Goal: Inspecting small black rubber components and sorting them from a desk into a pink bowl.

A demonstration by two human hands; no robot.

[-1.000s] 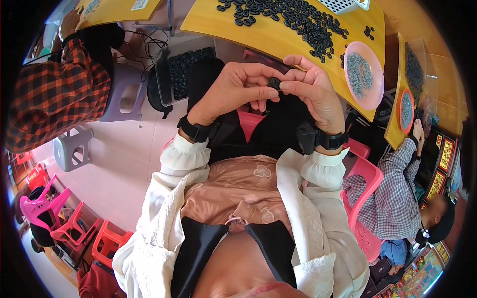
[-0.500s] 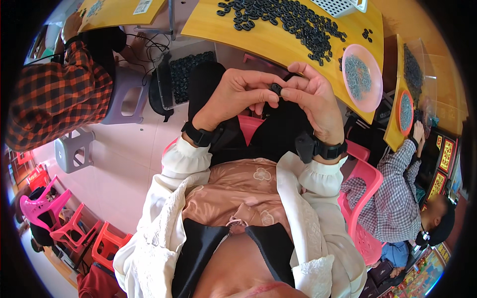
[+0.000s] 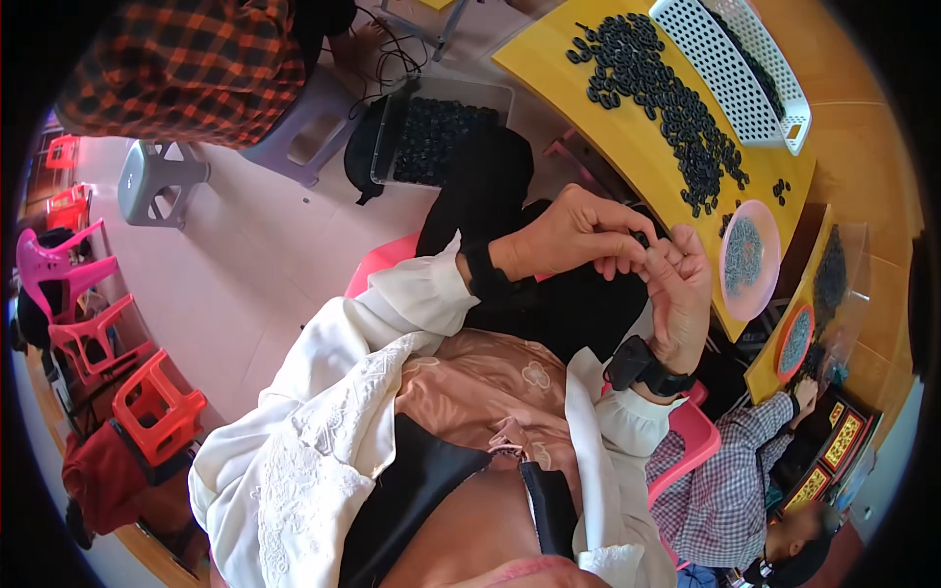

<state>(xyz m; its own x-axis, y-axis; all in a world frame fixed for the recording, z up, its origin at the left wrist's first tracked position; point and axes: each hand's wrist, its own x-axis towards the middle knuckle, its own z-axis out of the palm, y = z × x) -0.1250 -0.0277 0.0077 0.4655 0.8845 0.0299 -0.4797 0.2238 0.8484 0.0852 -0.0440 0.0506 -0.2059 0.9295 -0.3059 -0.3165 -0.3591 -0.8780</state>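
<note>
Above my lap, my left hand (image 3: 569,235) pinches a small black oval piece (image 3: 641,238) between thumb and forefinger. My right hand (image 3: 681,294) meets it there, its thumb and fingertips drawn together beside the piece. Anything between the right fingertips is too small or too covered to make out. Beyond the hands, a heap of similar black oval pieces (image 3: 676,122) spreads over the yellow table (image 3: 534,59). Close to the right hand, at the table's edge, a pink bowl (image 3: 769,230) holds many small silvery metal pieces (image 3: 742,257).
A white perforated basket (image 3: 725,88) with black pieces stands at the table's far side. On the floor, a clear bin (image 3: 505,103) holds more. One person in a checked shirt (image 3: 196,73) sits left; another (image 3: 720,480) works at right. Stools (image 3: 162,186) stand at left.
The view has swung, so my hands appear farther right and lower. My raised right fingers have curled in toward the piece. The left hand keeps its pinch.
</note>
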